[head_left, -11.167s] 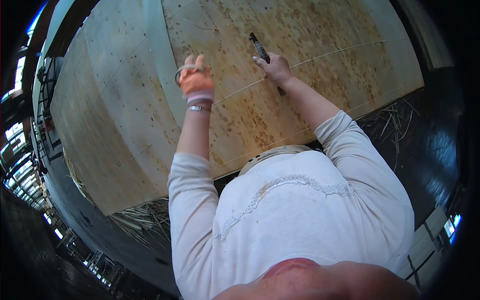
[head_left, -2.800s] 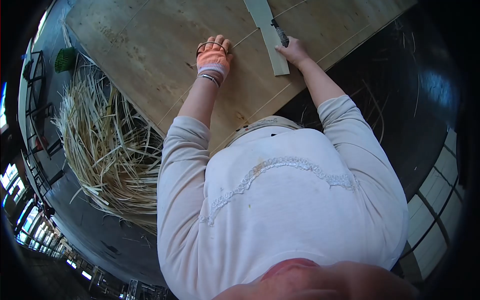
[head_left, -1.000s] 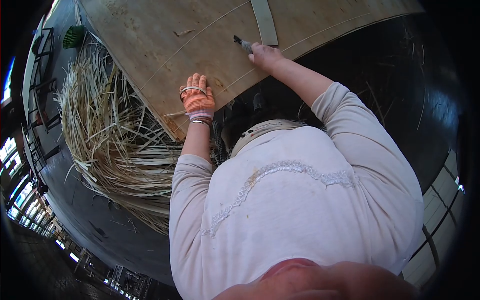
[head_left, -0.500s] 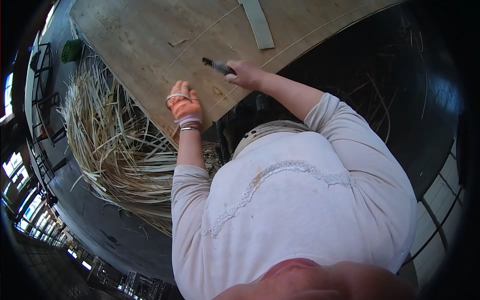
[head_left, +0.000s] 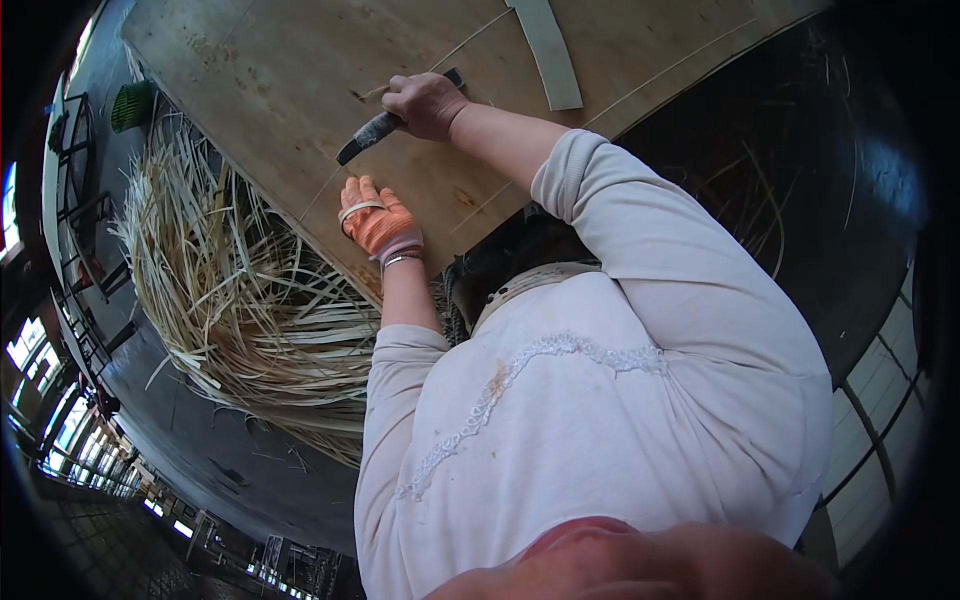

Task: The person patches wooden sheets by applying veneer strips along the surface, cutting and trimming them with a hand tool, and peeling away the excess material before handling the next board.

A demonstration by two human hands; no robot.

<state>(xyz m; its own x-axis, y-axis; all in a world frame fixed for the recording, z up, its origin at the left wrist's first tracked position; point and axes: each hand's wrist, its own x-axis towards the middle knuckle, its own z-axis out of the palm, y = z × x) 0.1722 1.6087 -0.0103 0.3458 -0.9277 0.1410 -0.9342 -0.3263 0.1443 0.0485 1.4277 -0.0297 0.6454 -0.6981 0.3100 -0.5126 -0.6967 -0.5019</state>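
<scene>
My right hand [head_left: 427, 106] is closed around a dark tool [head_left: 378, 131] with a grey-wrapped grip. One dark end of it points down toward my left hand, and another dark piece shows beyond my fist; I cannot tell its exact kind. Beneath is a light plywood board [head_left: 290, 90]. My left hand [head_left: 380, 220], in an orange glove with a pale band across the fingers, rests at the board's near left part. Its fingers are stretched out, and I see nothing gripped in them. A thin pale strip [head_left: 470, 42] runs across the board above my right hand.
A large heap of pale split strips [head_left: 230, 290] lies on the floor to the left of the board. A wide flat strip [head_left: 548, 55] lies at the board's far side. A green basket [head_left: 132, 106] stands at the far left, near dark metal frames [head_left: 75, 150].
My right hand has moved left and away from my body, and the tool now slants down toward my left hand. My left hand has shifted slightly right and nearer in view.
</scene>
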